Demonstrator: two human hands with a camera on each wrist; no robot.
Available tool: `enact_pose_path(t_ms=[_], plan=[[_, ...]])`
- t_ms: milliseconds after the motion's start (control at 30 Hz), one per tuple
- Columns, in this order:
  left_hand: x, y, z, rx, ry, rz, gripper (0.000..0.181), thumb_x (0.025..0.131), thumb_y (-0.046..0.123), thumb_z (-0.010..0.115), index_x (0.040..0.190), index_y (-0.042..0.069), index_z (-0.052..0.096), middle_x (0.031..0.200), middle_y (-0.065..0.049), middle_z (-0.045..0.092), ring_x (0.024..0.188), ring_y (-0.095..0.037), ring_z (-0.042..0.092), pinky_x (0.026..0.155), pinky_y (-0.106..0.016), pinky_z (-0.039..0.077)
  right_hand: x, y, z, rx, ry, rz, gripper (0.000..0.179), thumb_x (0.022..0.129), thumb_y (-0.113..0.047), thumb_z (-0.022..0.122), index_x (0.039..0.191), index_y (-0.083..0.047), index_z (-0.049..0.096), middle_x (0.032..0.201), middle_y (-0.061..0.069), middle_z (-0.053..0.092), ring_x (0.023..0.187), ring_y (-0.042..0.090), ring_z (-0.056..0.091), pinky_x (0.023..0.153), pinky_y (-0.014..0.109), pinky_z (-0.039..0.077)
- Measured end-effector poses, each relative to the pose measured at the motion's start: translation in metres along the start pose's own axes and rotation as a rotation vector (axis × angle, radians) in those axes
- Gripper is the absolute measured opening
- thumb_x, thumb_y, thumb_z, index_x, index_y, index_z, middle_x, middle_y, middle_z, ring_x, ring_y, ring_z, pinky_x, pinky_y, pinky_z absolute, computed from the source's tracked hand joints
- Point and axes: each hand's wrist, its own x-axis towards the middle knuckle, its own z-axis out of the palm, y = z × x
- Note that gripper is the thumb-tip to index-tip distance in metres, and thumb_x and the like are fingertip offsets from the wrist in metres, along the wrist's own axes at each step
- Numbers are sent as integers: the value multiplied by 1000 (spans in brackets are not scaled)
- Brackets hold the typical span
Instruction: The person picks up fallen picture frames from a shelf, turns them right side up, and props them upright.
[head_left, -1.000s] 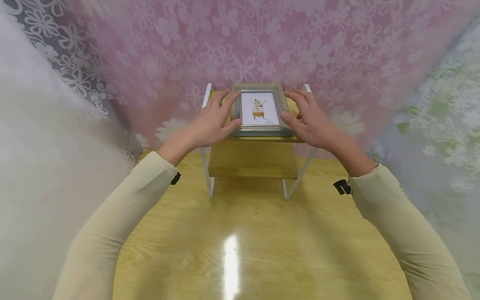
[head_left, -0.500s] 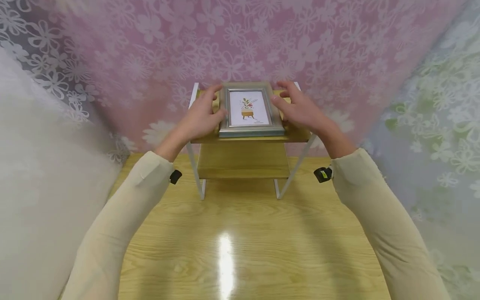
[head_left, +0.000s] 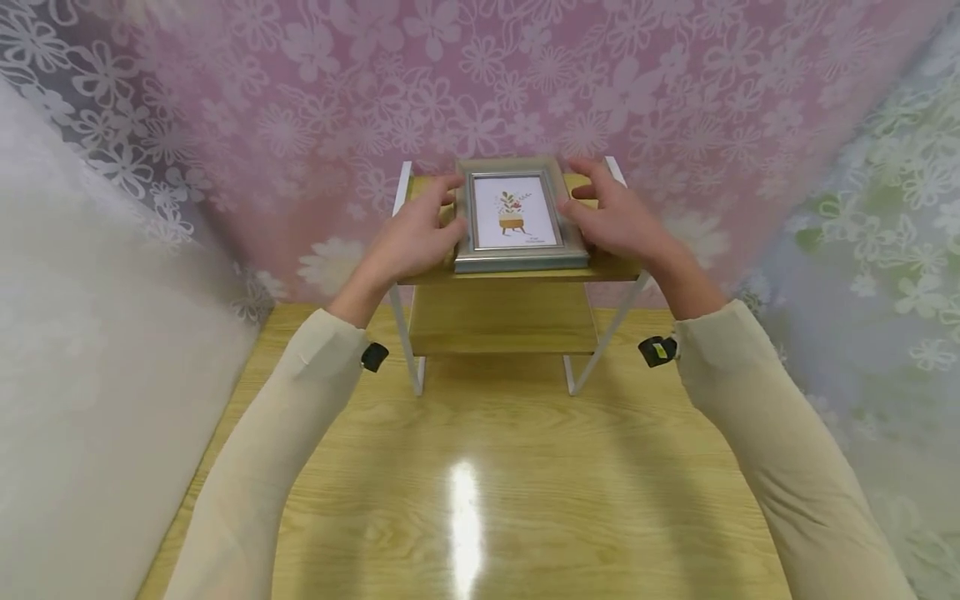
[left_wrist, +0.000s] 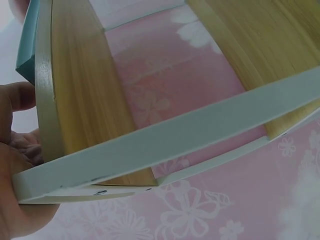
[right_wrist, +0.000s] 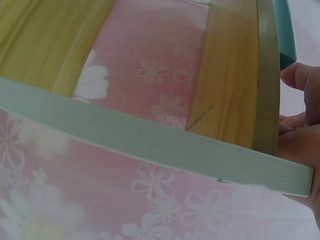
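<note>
A silver picture frame (head_left: pixel 521 260) lies face up on the wooden top (head_left: pixel 615 268) of a small two-tier stand. Its picture (head_left: pixel 516 215) shows a plant in a legged pot. My left hand (head_left: pixel 423 235) is at the frame's left side, thumb and bent fingertips right by the edge. On the opposite side, my right hand (head_left: pixel 618 221) sits likewise, thumb by the right edge. The wrist views look past the stand from below; the left thumb (left_wrist: pixel 20 95) and right thumb (right_wrist: pixel 297 75) are close to the frame's bluish side corners.
The stand's lower wooden shelf (head_left: pixel 502 321) sits between white metal legs (head_left: pixel 408 350). A pink floral wall covering (head_left: pixel 480 92) rises behind it, with pale hangings (head_left: pixel 97 333) to the left and floral ones on the right. Glossy wood-look floor (head_left: pixel 375 467) lies in front.
Both hands have shifted from over the frame's borders to its left and right sides, their fingers bending more. The frame stays on the stand's top. The head view has shifted slightly.
</note>
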Motion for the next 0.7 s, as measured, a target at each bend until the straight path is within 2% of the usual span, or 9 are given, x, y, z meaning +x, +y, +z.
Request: enact_pose_path(t_ms=[67, 133, 200, 267, 300, 433, 567, 633, 700], plan=[[-1, 0, 1, 10, 1, 4, 59, 100, 27, 46, 156, 20, 28, 155, -9, 41, 90, -24, 61, 66, -37, 39, 0, 2, -1, 28, -16, -3, 72, 100, -43, 50, 160, -26, 15, 154, 18, 37, 132, 36, 46, 103, 51, 42], [-1, -1, 1, 20, 8, 4, 59, 100, 28, 46, 156, 20, 30, 155, -9, 42, 97, -24, 63, 75, -38, 45, 0, 3, -2, 65, -33, -7, 72, 100, -42, 51, 160, -26, 15, 152, 18, 40, 109, 35, 59, 87, 44, 52], [-1, -1, 1, 16, 12, 3, 58, 100, 28, 47, 155, 20, 31, 155, -9, 42, 120, -26, 59, 91, -40, 47, -1, 4, -4, 109, -53, -9, 71, 100, -41, 52, 160, -26, 15, 151, 18, 43, 82, 31, 61, 69, 37, 53], [-1, -1, 1, 18, 14, -2, 55, 100, 28, 47, 153, 21, 34, 154, -7, 43, 135, -25, 48, 104, -43, 43, -2, 5, -5, 143, -71, -7, 71, 100, -39, 53, 159, -27, 15, 149, 18, 45, 59, 26, 52, 54, 34, 49], [-1, -1, 1, 19, 15, -2, 54, 99, 28, 47, 152, 21, 36, 154, -7, 43, 136, -25, 47, 108, -44, 40, -2, 6, -6, 158, -81, -8, 71, 100, -38, 54, 160, -27, 15, 149, 19, 45, 55, 23, 51, 52, 32, 49], [-1, 1, 3, 19, -2, -1, 51, 98, 26, 47, 149, 21, 42, 152, -7, 46, 136, -24, 48, 105, -45, 42, -3, 6, -7, 179, -105, -14, 73, 100, -35, 56, 160, -27, 14, 148, 20, 45, 49, 18, 47, 49, 31, 49], [-1, 2, 3, 32, -14, -5, 50, 98, 25, 46, 147, 21, 44, 150, -7, 48, 133, -21, 50, 94, -39, 43, -2, 6, -8, 184, -126, -29, 74, 100, -32, 56, 160, -26, 14, 149, 19, 44, 53, 20, 51, 50, 30, 48], [-2, 1, 2, 36, -13, -1, 50, 97, 24, 47, 147, 21, 44, 150, -8, 48, 106, -21, 61, 82, -38, 43, -1, 6, -7, 193, -142, -48, 74, 100, -30, 56, 160, -26, 14, 150, 18, 44, 66, 18, 57, 54, 28, 48], [-3, 0, 1, 46, -9, 8, 51, 96, 23, 47, 148, 20, 44, 149, -8, 48, 76, -18, 55, 73, -37, 40, 1, 6, -6, 210, -164, -64, 74, 100, -28, 57, 160, -26, 14, 150, 17, 43, 73, 19, 57, 56, 27, 47]])
